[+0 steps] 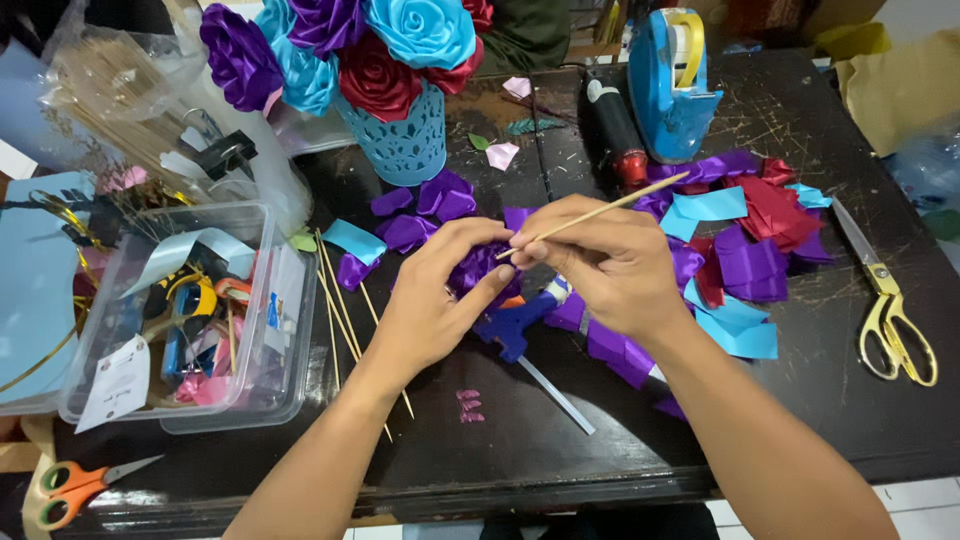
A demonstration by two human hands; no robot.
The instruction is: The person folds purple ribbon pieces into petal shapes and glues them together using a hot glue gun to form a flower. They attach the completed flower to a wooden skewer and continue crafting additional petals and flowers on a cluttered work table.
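a: nearest, orange-handled scissors (70, 487) at the table's front left corner. then the hands. left hand (432, 300) cupped, fingers curled round a purple ribbon flower (480, 268), thumb and forefinger pinching its edge. flower sits mid-table, just above a blue glue gun (512, 325).

b: right hand (610, 262)?

a: fingers pressed together in a pinch on a thin wooden skewer (600, 211), tip at the flower's top, far end slanting up right. reads as mid-assembly: petals wrapped, stick being seated in the bloom. my judgement only.

b: next move needs?

a: steady hold on the bloom, stick kept centred, probably glue, since the gun lies right under the hands.

b: containers?

a: clear plastic box (268, 330) at left: tape rolls, ribbon, small tools in a jumble, a paper tag on its side. loose skewers (338, 300) lie beside it. cut ribbon pieces (745, 255) in purple, red, light blue are piled right of the hands, gold scissors (890, 315) beyond them.

b: farther back?

a: light blue lattice pot (405, 140) holding finished ribbon roses (345, 40). clear bag of skewers (110, 85) far left. blue tape dispenser (672, 80) at the back.
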